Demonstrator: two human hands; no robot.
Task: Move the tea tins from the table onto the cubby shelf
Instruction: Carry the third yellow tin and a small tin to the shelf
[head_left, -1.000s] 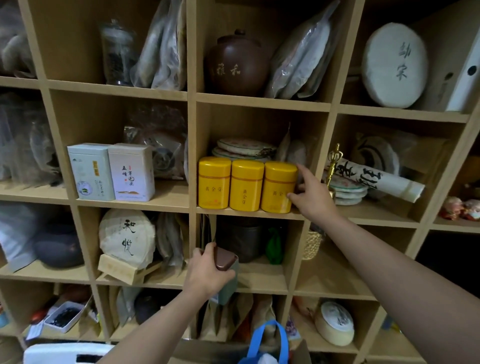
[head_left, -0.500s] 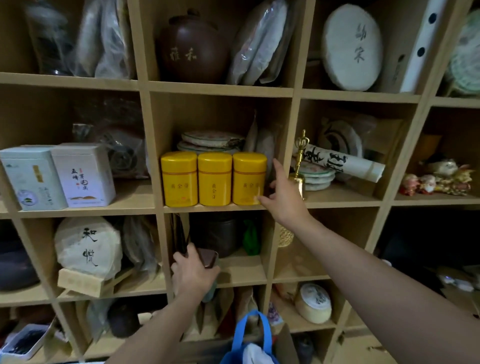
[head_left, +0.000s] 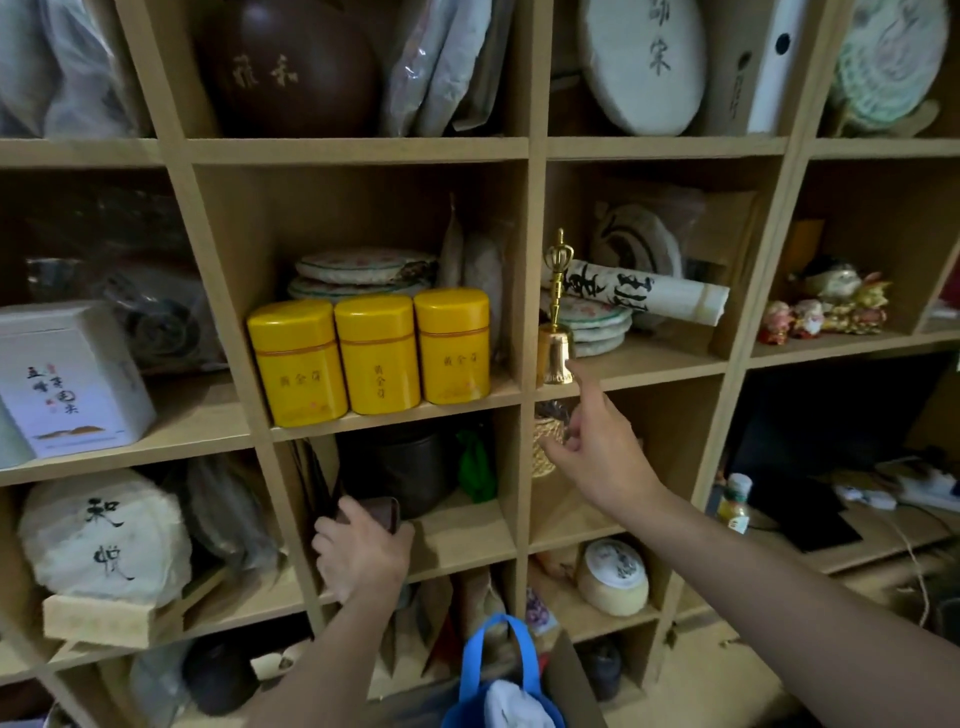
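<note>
My left hand (head_left: 363, 553) is gripping a brown tin (head_left: 382, 514) at the lower cubby's edge. My right hand (head_left: 597, 447) is hanging released, forefinger near the bell (head_left: 556, 353). Farther left, three yellow tins (head_left: 371, 353) are standing together on the shelf (head_left: 395, 413).

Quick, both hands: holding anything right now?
Left hand: grips a brown tin.
Right hand: open, holds nothing, forefinger out.

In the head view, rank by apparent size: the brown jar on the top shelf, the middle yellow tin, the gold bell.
1. Brown jar, largest, though cropped by the frame's top edge.
2. Middle yellow tin.
3. Gold bell, slimmest, though about as tall as the tin.
</note>
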